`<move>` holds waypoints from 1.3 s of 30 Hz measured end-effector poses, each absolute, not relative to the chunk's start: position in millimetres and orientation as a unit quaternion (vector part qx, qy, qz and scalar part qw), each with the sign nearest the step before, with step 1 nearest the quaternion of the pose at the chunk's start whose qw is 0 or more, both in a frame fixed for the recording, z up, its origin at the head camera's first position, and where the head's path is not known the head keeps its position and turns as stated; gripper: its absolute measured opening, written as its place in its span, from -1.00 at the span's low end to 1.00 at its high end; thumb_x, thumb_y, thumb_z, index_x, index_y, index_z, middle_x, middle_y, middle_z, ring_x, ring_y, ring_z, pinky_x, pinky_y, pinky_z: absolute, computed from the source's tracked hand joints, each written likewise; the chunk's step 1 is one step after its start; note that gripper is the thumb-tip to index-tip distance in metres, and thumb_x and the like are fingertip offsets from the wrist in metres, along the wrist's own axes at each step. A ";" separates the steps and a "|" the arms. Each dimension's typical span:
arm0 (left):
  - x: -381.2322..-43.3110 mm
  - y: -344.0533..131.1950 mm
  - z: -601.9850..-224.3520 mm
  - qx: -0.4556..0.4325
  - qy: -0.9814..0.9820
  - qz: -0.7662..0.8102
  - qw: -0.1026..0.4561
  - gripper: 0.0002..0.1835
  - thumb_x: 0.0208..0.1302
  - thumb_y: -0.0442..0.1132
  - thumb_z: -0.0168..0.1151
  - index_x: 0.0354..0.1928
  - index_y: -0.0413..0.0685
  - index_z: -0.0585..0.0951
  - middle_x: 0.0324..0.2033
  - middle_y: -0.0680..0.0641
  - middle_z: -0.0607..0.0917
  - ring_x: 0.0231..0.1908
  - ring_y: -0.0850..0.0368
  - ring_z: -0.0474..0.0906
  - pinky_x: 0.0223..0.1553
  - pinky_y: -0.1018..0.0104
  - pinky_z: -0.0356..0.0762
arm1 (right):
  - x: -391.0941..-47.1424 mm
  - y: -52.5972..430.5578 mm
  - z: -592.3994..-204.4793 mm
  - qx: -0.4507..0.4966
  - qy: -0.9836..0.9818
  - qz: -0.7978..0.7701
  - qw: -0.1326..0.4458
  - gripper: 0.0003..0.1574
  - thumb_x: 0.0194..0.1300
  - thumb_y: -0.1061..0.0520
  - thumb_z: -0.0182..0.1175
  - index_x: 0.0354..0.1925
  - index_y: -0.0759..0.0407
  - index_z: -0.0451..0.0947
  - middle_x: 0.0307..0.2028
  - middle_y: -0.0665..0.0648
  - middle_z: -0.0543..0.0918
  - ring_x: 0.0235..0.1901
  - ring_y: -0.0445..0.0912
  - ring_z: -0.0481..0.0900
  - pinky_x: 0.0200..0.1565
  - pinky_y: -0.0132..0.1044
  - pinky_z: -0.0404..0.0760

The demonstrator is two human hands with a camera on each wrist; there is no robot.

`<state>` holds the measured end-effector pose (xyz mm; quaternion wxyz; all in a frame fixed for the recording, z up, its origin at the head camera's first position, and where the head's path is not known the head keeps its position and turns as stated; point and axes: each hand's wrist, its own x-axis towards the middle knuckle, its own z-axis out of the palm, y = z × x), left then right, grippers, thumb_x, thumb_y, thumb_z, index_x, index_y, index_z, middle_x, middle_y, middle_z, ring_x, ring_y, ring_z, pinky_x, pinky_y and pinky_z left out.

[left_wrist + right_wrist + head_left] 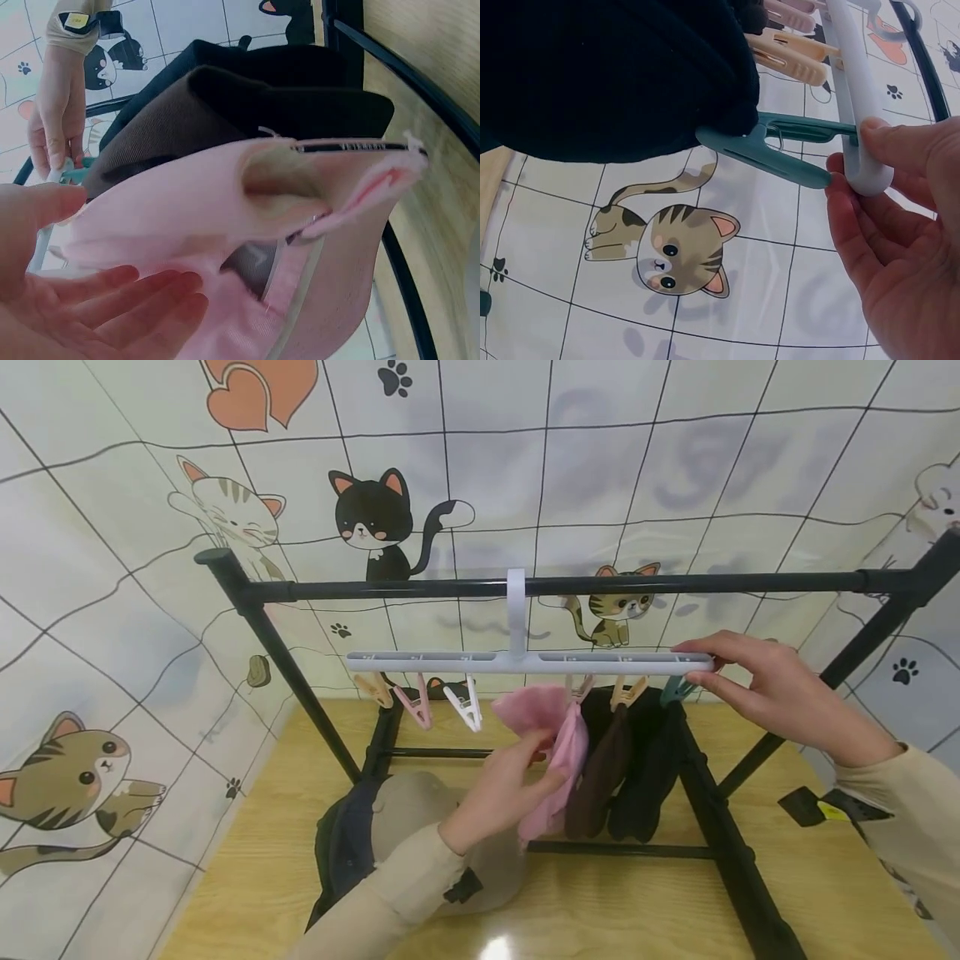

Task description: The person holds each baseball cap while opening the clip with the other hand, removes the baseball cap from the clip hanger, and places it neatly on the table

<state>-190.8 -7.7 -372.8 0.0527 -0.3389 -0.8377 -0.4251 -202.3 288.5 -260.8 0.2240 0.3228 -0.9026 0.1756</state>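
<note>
A pale clip hanger (615,662) hangs by its hook from a black rail. At its right end, my right hand (787,689) pinches the bar between thumb and fingers, beside a teal clip (780,154) that grips a black cap (615,82). My left hand (498,789) is at the pink cap (572,752), its fingers extended against the fabric and the thumb apart, as the left wrist view shows. The pink cap hangs under a pale pink clip right of the hook. Between it and the black cap, a dark brown cap (603,777) hangs from an orange clip (628,692).
Left of the hook dangle orange, pink (417,703) and white (467,703) clips holding nothing. Beige and navy caps (408,806) lie on the wooden surface (247,860) below. A black rack frame (300,685) surrounds the hanger, with a cat-patterned wall behind.
</note>
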 end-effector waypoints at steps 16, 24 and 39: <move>-197.7 16.1 -383.0 -0.310 -0.845 -0.425 0.100 -0.74 0.10 -0.31 0.17 -0.15 -0.09 0.39 -0.52 0.05 0.48 -0.53 0.26 0.41 -0.52 0.52 0.36 | -204.6 287.8 -269.5 0.318 -0.902 0.192 0.221 -0.45 0.00 0.37 0.27 0.01 0.11 0.46 -0.23 -0.07 0.53 -0.39 -0.31 0.35 -0.40 -0.47 0.25; -198.1 11.1 -373.4 -0.321 -0.834 -0.439 0.092 -0.86 0.09 -0.44 0.07 -0.29 -0.15 0.42 -0.56 -0.03 0.48 -0.53 0.15 0.40 -0.50 0.41 0.35 | -207.6 288.2 -267.8 0.305 -0.905 0.195 0.224 -0.49 0.05 0.33 0.24 0.02 0.12 0.47 -0.18 0.00 0.55 -0.35 -0.29 0.37 -0.39 -0.50 0.28; -194.3 6.2 -363.6 -0.340 -0.793 -0.505 -0.014 -0.86 0.06 -0.56 0.00 -0.48 -0.19 0.38 -0.68 0.03 0.26 -0.61 0.25 0.24 -0.60 0.50 0.22 | -207.7 291.6 -279.0 0.286 -0.911 0.217 0.202 -0.50 0.11 0.32 0.19 0.06 0.11 0.45 -0.18 0.00 0.54 -0.36 -0.28 0.39 -0.50 -0.43 0.32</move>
